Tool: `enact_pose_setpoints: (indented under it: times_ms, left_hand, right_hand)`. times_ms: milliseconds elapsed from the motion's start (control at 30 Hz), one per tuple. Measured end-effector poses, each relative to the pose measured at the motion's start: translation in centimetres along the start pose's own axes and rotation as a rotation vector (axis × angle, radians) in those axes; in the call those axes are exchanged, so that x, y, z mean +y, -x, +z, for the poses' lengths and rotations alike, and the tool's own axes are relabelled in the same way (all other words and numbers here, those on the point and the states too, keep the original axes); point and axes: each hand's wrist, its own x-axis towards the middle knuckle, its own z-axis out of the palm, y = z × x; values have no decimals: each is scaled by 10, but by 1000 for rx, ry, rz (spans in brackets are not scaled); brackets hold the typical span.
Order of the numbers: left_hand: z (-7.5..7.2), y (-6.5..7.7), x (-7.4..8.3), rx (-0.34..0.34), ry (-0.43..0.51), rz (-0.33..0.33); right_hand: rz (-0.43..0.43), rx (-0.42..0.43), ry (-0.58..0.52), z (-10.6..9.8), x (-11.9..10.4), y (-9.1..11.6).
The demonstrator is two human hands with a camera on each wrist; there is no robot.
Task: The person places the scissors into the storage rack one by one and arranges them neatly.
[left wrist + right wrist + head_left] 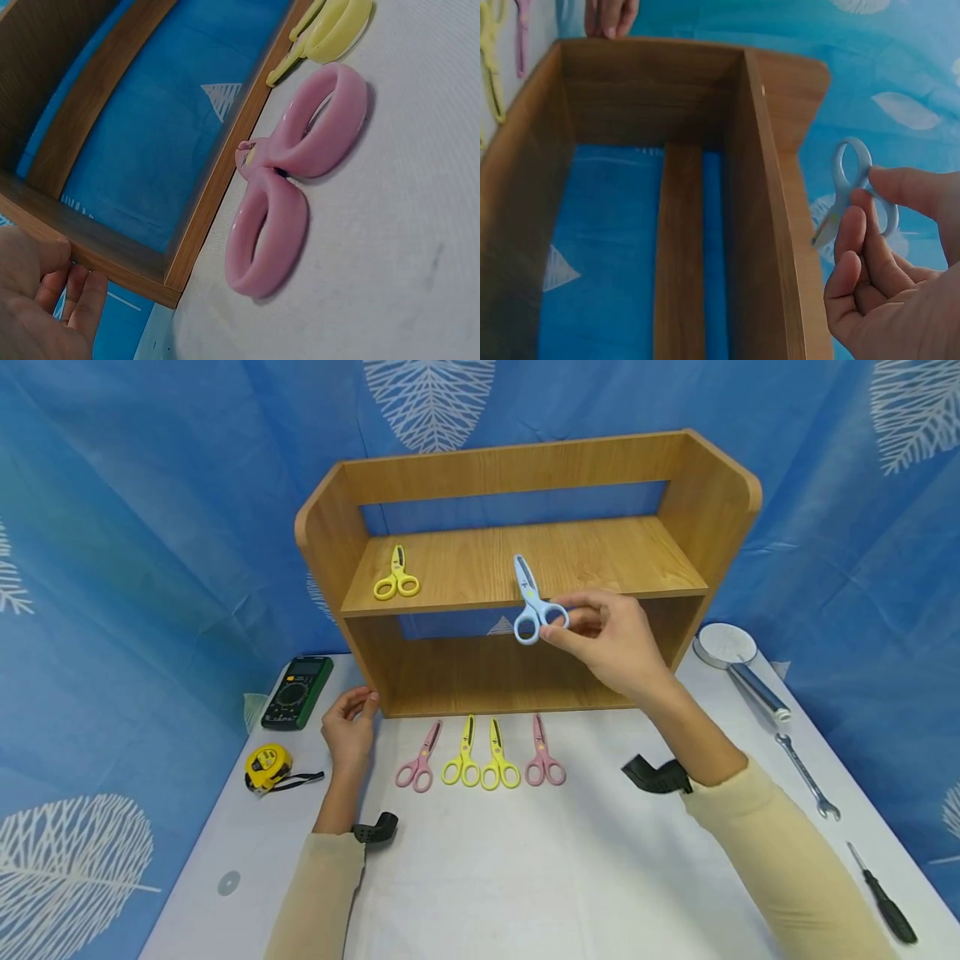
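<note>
My right hand [611, 639] holds a pair of light blue scissors [529, 602] by one handle loop, between thumb and fingers. The blades point up and away, overlapping the upper board of the wooden shelf [630, 556] in the head view. On that board's left part lie yellow scissors [398, 575]. Down at the shelf's lower left corner, my left hand [351, 727] rests its fingertips [88, 300] against the side panel. Before the shelf on the table lie pink scissors [420, 758], two yellow pairs [462, 752] and another pink pair [543, 752], in a row.
At the left stand a green-edged multimeter [297, 693] and a yellow tape measure [267, 767], with a grey disc [228, 883] nearer. Along the right lie a magnifying glass [726, 646], a wrench [808, 777] and a screwdriver [887, 902]. Blue curtain hangs behind.
</note>
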Motion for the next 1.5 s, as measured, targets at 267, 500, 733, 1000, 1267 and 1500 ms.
enact_pose_setpoints:
  times_ms: [267, 500, 733, 1000, 1267, 1500]
  left_hand:
    - [3, 1, -3, -15, -1, 5]
    - [1, 2, -2, -1, -11, 9]
    - [2, 0, -2, -7, 29, 25]
    - [6, 0, -1, -6, 13, 14]
    - [6, 0, -3, -9, 1, 50]
    - [1, -4, -4, -1, 16, 69]
  right_hand:
    - [22, -29, 7, 34, -21, -74]
    - [64, -92, -16, 62, -29, -106]
    - [59, -117, 96, 76, -31, -116]
    - [50, -166, 232, 79, -32, -118]
    - [23, -155, 152, 65, -28, -101]
    - [-71, -109, 110, 34, -13, -54]
